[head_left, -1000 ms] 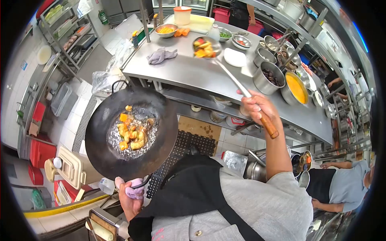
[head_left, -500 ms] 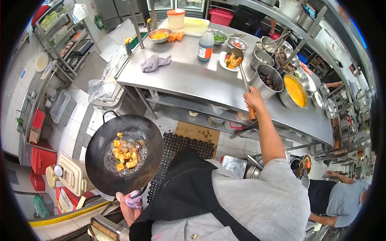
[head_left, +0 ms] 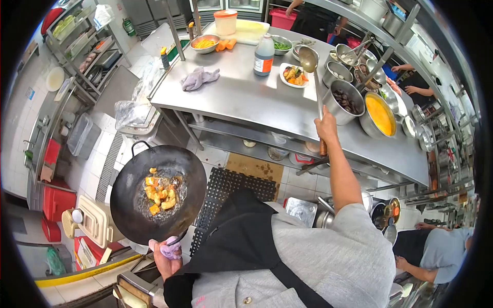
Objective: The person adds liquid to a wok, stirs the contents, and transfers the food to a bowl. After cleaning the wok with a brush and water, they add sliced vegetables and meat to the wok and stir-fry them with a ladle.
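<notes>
My left hand (head_left: 167, 261) grips the near handle of a black wok through a bunched lilac cloth (head_left: 170, 248). The wok (head_left: 126, 197) hangs over the floor, and chunks of orange and yellow food (head_left: 162, 195) lie in its glossy middle. My right hand (head_left: 326, 126) is closed round the long handle of a ladle (head_left: 308, 60). Its bowl is raised above the steel table, just right of a white dish (head_left: 284, 82). That dish holds a portion of similar food (head_left: 295, 76).
On the steel table (head_left: 231, 102) stand a sauce bottle (head_left: 264, 55), a crumpled cloth (head_left: 200, 78), a pot of dark pieces (head_left: 345, 102) and a bowl of yellow liquid (head_left: 380, 115). A co-worker (head_left: 436, 254) is at right; other people stand behind the table.
The ladle has lifted off the white dish and shifted slightly right, uncovering the food there. The wok has tilted a little. People's arms have appeared at the far side.
</notes>
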Action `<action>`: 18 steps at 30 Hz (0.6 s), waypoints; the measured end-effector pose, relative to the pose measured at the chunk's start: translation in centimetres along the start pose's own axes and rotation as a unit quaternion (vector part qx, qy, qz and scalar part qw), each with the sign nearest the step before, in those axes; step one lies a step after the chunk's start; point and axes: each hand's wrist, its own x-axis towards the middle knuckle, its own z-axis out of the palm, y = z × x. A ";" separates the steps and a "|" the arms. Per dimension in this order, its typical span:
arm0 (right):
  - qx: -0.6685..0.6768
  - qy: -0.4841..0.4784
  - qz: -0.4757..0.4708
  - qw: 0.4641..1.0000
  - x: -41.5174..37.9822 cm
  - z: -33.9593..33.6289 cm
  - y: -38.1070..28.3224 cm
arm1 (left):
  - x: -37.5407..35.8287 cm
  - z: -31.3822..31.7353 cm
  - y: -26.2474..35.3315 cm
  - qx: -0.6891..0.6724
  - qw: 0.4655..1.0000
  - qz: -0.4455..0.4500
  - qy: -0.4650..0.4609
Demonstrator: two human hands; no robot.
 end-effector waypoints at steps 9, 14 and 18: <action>0.449 -0.219 0.105 0.860 -5.1 -3.4 -5.5 | -0.6 3.3 -3.0 -0.018 0.982 0.145 0.118; 0.431 -0.379 0.103 0.812 -10.9 -2.0 -12.8 | -0.6 4.3 -1.7 0.013 0.984 0.131 0.117; 0.356 -0.498 0.070 0.788 -15.0 2.1 -16.8 | -0.8 3.7 -2.9 -0.006 0.982 0.150 0.110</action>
